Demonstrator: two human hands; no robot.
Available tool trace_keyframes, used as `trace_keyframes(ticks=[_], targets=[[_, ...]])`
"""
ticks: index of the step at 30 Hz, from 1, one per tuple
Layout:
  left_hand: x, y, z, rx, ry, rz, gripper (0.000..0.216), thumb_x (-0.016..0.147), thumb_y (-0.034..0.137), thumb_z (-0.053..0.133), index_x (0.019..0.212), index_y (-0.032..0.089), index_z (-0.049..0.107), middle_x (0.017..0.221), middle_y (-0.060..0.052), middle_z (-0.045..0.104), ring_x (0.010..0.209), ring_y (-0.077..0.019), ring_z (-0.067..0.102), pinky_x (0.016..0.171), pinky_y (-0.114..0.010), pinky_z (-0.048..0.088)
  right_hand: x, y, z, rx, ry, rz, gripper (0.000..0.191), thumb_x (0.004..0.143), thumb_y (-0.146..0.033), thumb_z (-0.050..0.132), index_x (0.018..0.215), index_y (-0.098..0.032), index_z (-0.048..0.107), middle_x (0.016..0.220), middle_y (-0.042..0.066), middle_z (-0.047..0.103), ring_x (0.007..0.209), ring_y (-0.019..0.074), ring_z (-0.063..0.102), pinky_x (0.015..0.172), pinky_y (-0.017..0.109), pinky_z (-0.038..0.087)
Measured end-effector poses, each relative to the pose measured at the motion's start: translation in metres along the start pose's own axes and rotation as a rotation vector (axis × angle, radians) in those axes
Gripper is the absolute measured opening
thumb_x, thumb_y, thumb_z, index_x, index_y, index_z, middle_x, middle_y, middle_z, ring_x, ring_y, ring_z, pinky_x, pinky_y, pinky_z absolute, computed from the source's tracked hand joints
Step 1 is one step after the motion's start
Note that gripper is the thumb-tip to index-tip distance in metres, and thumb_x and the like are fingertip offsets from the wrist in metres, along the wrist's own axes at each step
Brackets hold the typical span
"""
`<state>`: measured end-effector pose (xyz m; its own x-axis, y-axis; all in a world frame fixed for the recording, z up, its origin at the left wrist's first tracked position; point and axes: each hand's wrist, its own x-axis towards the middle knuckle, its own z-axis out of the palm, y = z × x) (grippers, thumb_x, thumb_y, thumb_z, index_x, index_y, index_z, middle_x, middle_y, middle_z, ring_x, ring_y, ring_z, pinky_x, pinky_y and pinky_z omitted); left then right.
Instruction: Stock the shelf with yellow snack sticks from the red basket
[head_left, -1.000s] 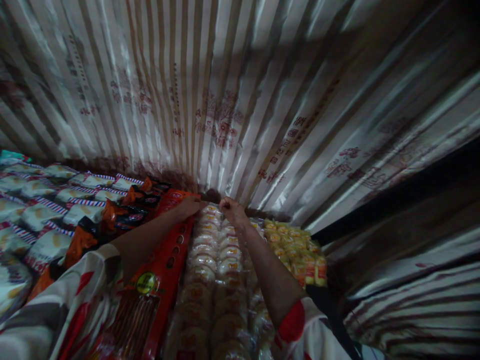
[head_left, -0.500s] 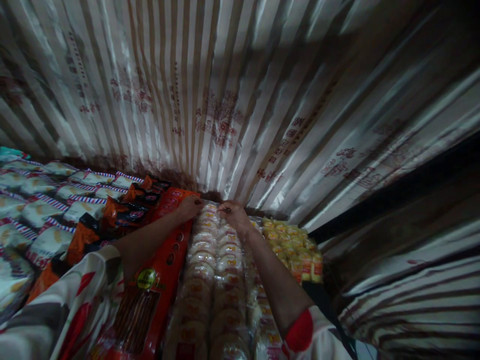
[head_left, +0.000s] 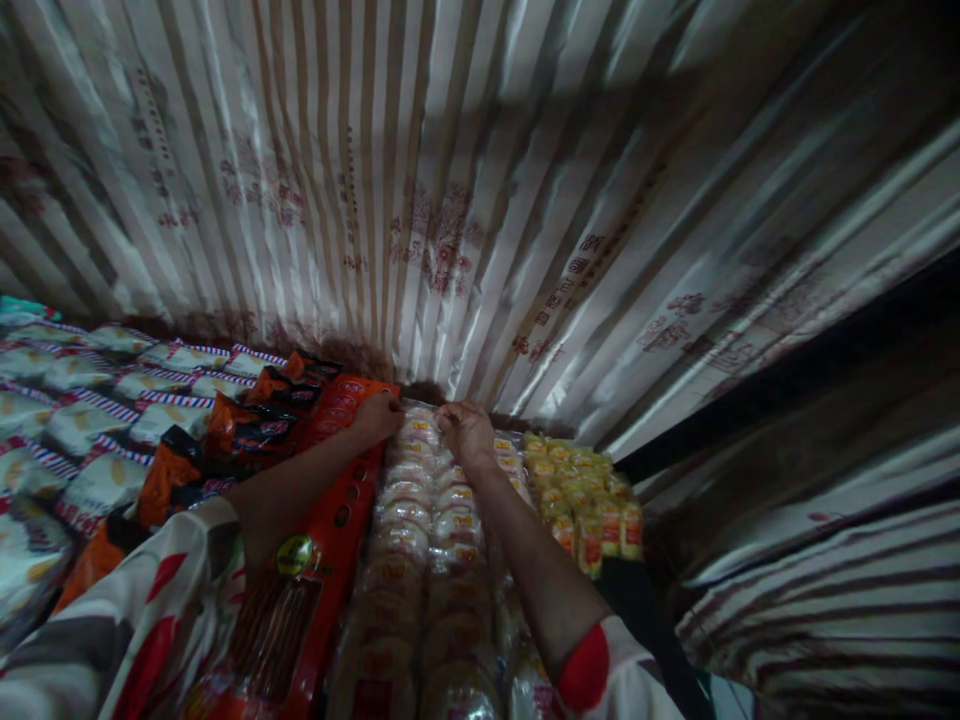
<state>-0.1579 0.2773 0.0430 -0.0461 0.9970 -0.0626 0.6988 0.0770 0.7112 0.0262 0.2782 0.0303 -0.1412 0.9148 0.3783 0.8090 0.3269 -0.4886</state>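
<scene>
A long clear pack of round cakes (head_left: 409,520) lies lengthwise in front of me on a stall of packaged snacks. My left hand (head_left: 379,415) rests on its far left corner, fingers curled down against the wrapper. My right hand (head_left: 466,432) is closed on the far right end of the same pack, knuckles up. Both arms reach out from white sleeves printed in red. A red pack of sausages (head_left: 315,530) lies along the left of the cakes, under my left forearm.
Small yellow wrapped sweets (head_left: 592,495) lie to the right of the cakes. Orange and black snack bags (head_left: 240,430) and white bags with striped edges (head_left: 90,420) fill the left. A striped satin curtain (head_left: 450,200) hangs right behind the goods.
My right hand has slid slightly toward me along the far end of the cake pack and closed tighter. My left hand has barely moved.
</scene>
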Motion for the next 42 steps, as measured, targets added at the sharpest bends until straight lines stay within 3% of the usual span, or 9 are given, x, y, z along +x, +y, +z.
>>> trace_keyframes(ticks=[13,17,20,22,27,33,37,42], targets=[[-0.008,0.007,-0.007,0.116,0.016,-0.037,0.013,0.080,0.021,0.056,0.088,0.015,0.065,0.089,-0.006,0.069,0.084,-0.0168,0.061,0.073,-0.024,0.044,-0.001,-0.005,-0.004,-0.060,-0.044,0.004,0.012,0.079,-0.020,0.058,0.078,-0.025,0.069,0.079,0.002,0.064,0.083,0.0171,0.054,0.084,0.029,0.042],[-0.012,0.011,-0.016,0.172,-0.066,-0.021,0.017,0.081,0.026,0.056,0.070,0.017,0.064,0.072,-0.005,0.066,0.077,-0.0185,0.062,0.067,-0.024,0.044,-0.002,-0.008,-0.005,-0.064,-0.043,0.019,0.012,0.078,-0.020,0.058,0.077,-0.025,0.069,0.078,0.001,0.063,0.083,0.0168,0.054,0.083,0.028,0.042],[-0.019,0.014,-0.022,0.189,-0.179,0.044,0.018,0.072,0.019,0.061,0.055,0.018,0.061,0.055,0.000,0.059,0.066,-0.0158,0.060,0.060,-0.020,0.042,-0.003,-0.009,-0.005,-0.057,-0.056,0.043,0.012,0.078,-0.019,0.058,0.077,-0.024,0.069,0.079,0.001,0.064,0.084,0.0173,0.056,0.083,0.029,0.042],[-0.023,0.016,-0.022,0.192,-0.212,0.085,0.016,0.068,0.011,0.061,0.053,0.018,0.061,0.054,0.001,0.059,0.064,-0.0151,0.060,0.060,-0.020,0.041,-0.004,-0.009,-0.005,-0.056,-0.064,0.045,0.012,0.078,-0.019,0.059,0.080,-0.024,0.070,0.081,0.002,0.065,0.086,0.0182,0.056,0.084,0.029,0.043],[-0.029,0.014,-0.017,0.184,-0.155,0.113,0.015,0.071,0.008,0.057,0.069,0.018,0.068,0.076,-0.002,0.070,0.079,-0.0167,0.063,0.070,-0.021,0.045,-0.007,-0.008,-0.013,-0.043,-0.050,0.001,0.015,0.079,-0.018,0.059,0.087,-0.023,0.071,0.088,0.003,0.067,0.088,0.0179,0.058,0.084,0.029,0.044],[-0.030,0.011,-0.013,0.145,-0.107,0.126,0.016,0.076,0.009,0.055,0.077,0.018,0.068,0.082,-0.001,0.071,0.080,-0.0148,0.062,0.072,-0.020,0.046,-0.015,-0.012,-0.022,-0.107,-0.195,-0.133,0.019,0.085,-0.023,0.056,0.090,-0.027,0.074,0.088,0.004,0.069,0.090,0.0192,0.057,0.086,0.029,0.042],[-0.032,0.011,-0.010,0.134,-0.074,0.130,0.018,0.077,0.009,0.054,0.082,0.017,0.069,0.089,-0.002,0.071,0.085,-0.0149,0.063,0.074,-0.020,0.045,-0.016,-0.013,-0.022,-0.085,-0.237,-0.123,0.019,0.084,-0.021,0.058,0.092,-0.026,0.074,0.090,0.005,0.070,0.091,0.0198,0.058,0.085,0.029,0.042],[-0.032,0.012,-0.008,0.132,-0.042,0.109,0.017,0.081,0.012,0.053,0.088,0.016,0.068,0.091,-0.004,0.070,0.086,-0.0155,0.062,0.076,-0.022,0.045,-0.017,-0.013,-0.021,-0.018,-0.178,-0.046,0.012,0.078,-0.020,0.064,0.084,-0.024,0.074,0.082,0.003,0.068,0.084,0.0180,0.057,0.077,0.027,0.043]])
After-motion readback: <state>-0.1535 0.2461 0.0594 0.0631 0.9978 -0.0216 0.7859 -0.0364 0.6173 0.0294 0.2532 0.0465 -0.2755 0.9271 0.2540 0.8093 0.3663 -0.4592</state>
